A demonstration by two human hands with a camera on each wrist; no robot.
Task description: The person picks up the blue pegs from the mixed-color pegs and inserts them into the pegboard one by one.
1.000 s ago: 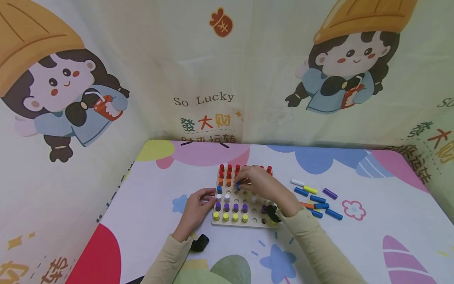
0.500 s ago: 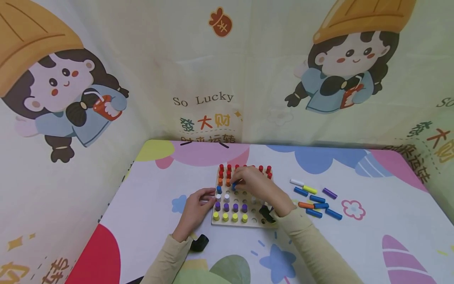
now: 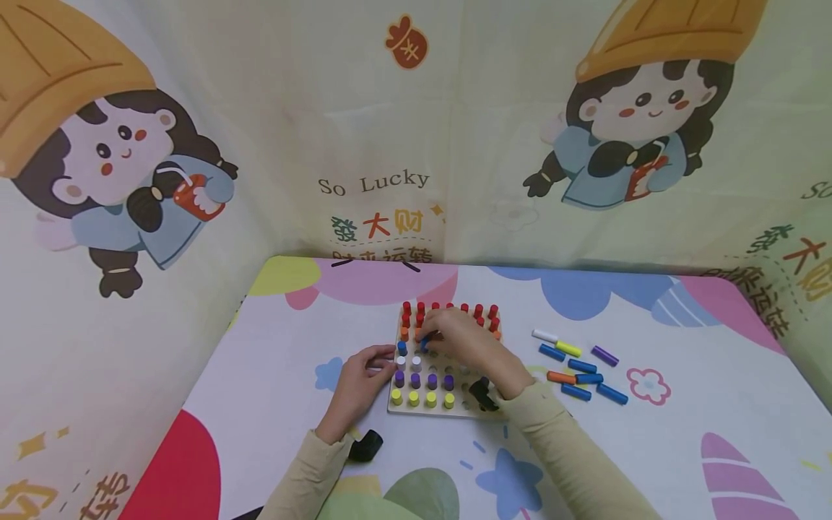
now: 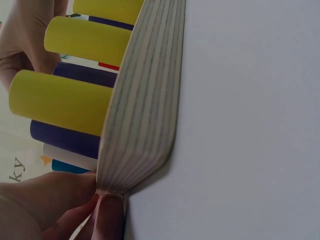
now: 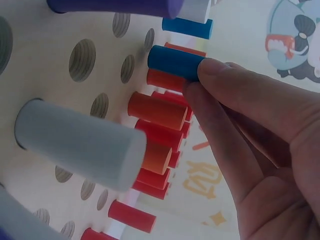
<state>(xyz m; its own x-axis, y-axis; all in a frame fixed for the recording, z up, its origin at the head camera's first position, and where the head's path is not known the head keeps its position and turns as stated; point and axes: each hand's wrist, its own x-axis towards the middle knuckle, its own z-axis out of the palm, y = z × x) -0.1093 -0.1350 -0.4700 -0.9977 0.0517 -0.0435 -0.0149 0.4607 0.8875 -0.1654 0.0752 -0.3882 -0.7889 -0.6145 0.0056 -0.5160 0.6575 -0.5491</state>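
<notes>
A light wooden pegboard lies on the table, with rows of coloured pegs standing in its round holes. At its left edge my left hand holds on, thumb and a fingertip pinching the board's corner in the left wrist view. My right hand reaches over the board and pinches a blue peg between thumb and index finger. That peg's lower end is close over the holes beside the orange pegs. Another blue peg stands at the left end of the same row.
Loose pegs lie right of the board: several blue ones, a white peg, a yellow peg, a purple peg and an orange peg. A patterned curtain hangs behind the table.
My right hand has shifted slightly left over the board with the blue peg, towards the blue peg standing in the row. The left hand has stayed at the board's edge.
</notes>
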